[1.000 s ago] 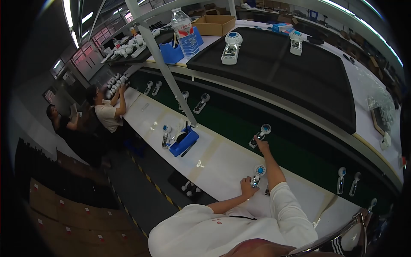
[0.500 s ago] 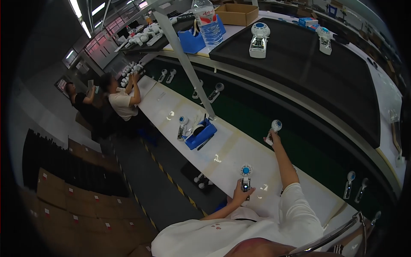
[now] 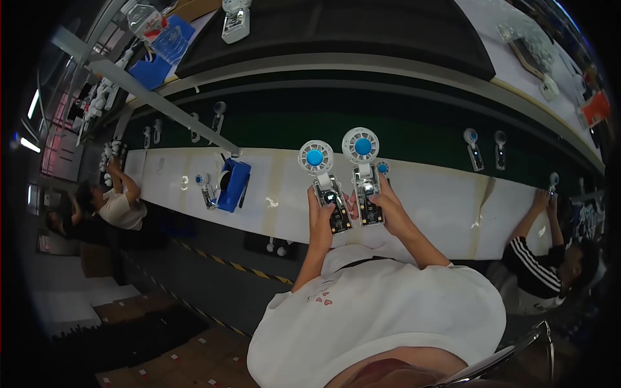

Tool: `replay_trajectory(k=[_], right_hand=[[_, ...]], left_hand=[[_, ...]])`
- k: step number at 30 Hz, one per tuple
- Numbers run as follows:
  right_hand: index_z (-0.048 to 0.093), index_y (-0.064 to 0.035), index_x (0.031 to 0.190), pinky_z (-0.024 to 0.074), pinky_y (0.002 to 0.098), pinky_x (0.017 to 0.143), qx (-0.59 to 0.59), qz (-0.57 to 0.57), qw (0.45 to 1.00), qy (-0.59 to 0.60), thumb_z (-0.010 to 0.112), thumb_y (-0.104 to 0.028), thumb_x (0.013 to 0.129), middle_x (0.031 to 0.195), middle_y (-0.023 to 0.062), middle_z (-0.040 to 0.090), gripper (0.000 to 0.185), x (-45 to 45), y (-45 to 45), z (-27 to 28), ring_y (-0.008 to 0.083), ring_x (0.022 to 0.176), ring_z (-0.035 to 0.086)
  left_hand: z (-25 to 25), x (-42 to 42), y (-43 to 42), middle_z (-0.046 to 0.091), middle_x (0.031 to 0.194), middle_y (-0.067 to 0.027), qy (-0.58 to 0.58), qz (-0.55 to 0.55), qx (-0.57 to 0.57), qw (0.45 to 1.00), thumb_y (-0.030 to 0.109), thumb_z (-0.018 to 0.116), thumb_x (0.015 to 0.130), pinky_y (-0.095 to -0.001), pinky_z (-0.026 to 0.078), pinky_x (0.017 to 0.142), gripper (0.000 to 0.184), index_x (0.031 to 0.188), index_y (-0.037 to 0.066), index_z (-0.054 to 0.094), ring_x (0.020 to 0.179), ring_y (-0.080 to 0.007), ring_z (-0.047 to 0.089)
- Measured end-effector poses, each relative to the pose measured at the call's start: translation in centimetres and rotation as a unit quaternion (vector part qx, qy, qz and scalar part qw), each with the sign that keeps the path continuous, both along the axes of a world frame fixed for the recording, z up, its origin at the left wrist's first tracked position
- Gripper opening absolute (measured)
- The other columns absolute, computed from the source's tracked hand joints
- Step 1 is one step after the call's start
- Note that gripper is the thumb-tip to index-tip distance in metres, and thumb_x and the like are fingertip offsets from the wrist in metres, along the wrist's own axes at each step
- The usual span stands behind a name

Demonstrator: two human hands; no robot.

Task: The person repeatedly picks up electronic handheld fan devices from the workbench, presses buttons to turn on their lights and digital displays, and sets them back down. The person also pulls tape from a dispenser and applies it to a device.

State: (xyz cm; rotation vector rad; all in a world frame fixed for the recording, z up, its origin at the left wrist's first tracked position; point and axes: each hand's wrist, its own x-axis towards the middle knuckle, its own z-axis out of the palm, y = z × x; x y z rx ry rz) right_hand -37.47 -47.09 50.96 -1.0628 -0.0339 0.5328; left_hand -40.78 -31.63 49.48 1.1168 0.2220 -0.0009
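Note:
Two partly assembled handheld fans are held side by side over the white bench, each with a round slotted white head, a blue centre and an open handle showing a circuit board. My left hand (image 3: 319, 216) is closed around the handle of the left fan (image 3: 315, 158), thumb on the board. In my right hand (image 3: 391, 205) is the right fan (image 3: 360, 146), gripped by its handle. Both heads point away from me, and the fans nearly touch. Another blue-centred fan (image 3: 383, 168) shows partly behind my right hand.
Beyond the white bench (image 3: 284, 187) runs a green belt (image 3: 272, 123) carrying several fans. A blue tape dispenser (image 3: 234, 186) stands on the left, near another fan (image 3: 206, 191). A slanting metal post (image 3: 162, 97) crosses the left side. Co-workers sit at both ends.
The view has turned to the right. My right hand has come back from the belt with its fan, which is now beside the one in my left hand. The left fan is raised nearer the camera.

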Motion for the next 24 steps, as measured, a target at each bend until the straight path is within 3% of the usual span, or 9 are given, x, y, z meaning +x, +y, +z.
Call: replay_trajectory(k=[6,12,14,24], right_hand=[[0.024,-0.0045,0.131,0.0506,0.0345,0.075,-0.005,-0.042,0.999,-0.032,0.040,-0.010,0.078,0.096,0.0171,0.057,0.056,-1.9,-2.6,0.4,0.0223,0.079,0.060],[0.024,-0.0040,0.131,0.0508,0.0340,0.074,0.035,-0.059,0.998,-0.017,0.042,-0.011,0.078,0.096,0.0174,0.058,0.056,-3.2,-4.2,1.8,0.0222,0.079,0.060],[0.024,-0.0039,0.131,0.0509,0.0341,0.074,0.045,-0.062,0.997,-0.028,0.042,-0.011,0.079,0.096,0.0174,0.058,0.056,-3.3,-4.7,1.4,0.0223,0.079,0.061],[0.022,-0.0036,0.133,0.0507,0.0343,0.076,0.032,-0.099,0.993,-0.053,0.040,-0.009,0.080,0.099,0.0164,0.058,0.056,-4.9,-6.3,0.8,0.0214,0.082,0.061]], left_hand=[[1.5,-0.6,-2.2,0.054,0.089,-0.0159,-0.022,-0.061,-0.034,0.997,0.012,0.038,0.073,-0.0330,0.054,0.060,0.044,0.115,0.002,0.033,0.072,-0.0205,0.058],[2.7,-0.8,-3.4,0.055,0.090,-0.0162,-0.027,-0.097,0.005,0.995,0.011,0.037,0.073,-0.0332,0.054,0.061,0.044,0.116,0.002,0.033,0.073,-0.0202,0.058],[2.4,-0.8,-3.4,0.054,0.096,-0.0165,-0.036,-0.139,-0.026,0.989,0.001,0.033,0.075,-0.0309,0.051,0.069,0.055,0.129,0.003,0.022,0.078,-0.0190,0.058],[1.8,-1.2,-4.9,0.053,0.098,-0.0149,-0.048,-0.179,0.021,0.982,0.000,0.034,0.076,-0.0293,0.049,0.076,0.055,0.130,0.003,0.021,0.082,-0.0162,0.058]])
